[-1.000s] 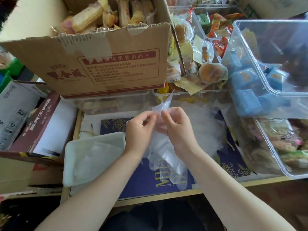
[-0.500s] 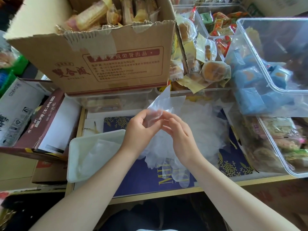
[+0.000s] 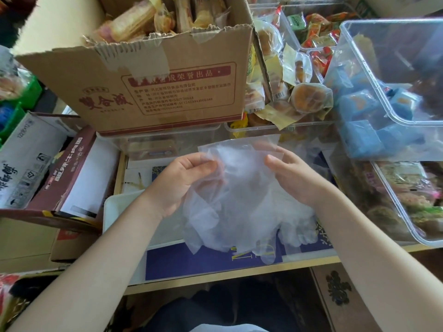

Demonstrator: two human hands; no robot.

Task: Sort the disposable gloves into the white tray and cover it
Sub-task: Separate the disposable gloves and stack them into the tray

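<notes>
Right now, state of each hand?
Left hand: pinching the left edge of a clear thin plastic disposable glove.
Right hand: pinching the same glove's right edge.

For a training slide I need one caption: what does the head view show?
Both hands, left hand and right hand, pinch a clear disposable glove open above the white tray.

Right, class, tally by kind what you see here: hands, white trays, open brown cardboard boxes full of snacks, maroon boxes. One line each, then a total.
Hands: 2, left hand and right hand, both pinching a clear glove
White tray: 1
Open brown cardboard box full of snacks: 1
Maroon box: 1
Total: 5
</notes>
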